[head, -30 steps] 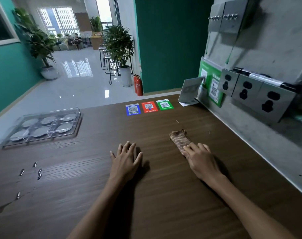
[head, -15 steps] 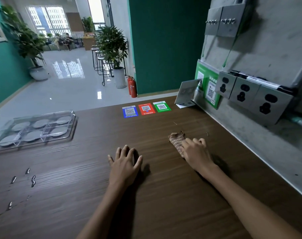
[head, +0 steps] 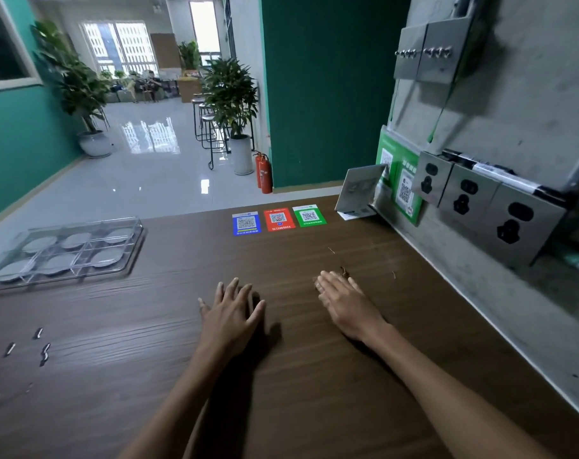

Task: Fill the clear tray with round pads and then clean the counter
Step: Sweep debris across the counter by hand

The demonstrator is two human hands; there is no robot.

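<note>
Since a second ago the right hand (head: 346, 301) has slid over the brown cloth (head: 343, 271), now almost wholly covered, fingers straight and together, pressing it flat to wipe the counter (head: 314, 392). Nearer the middle, the left hand (head: 230, 314) rests with fingers spread, probably bracing. Small metal bits (head: 43, 351) lie at the left. Farther off, the clear tray (head: 132, 256) sits filled with round pads (head: 78, 240), set aside. Beyond, blue, red and green QR stickers (head: 278, 219) carry print too small to read.

Open counter (head: 314, 376); tray (head: 129, 246) left, perhaps clips (head: 45, 351).
</note>
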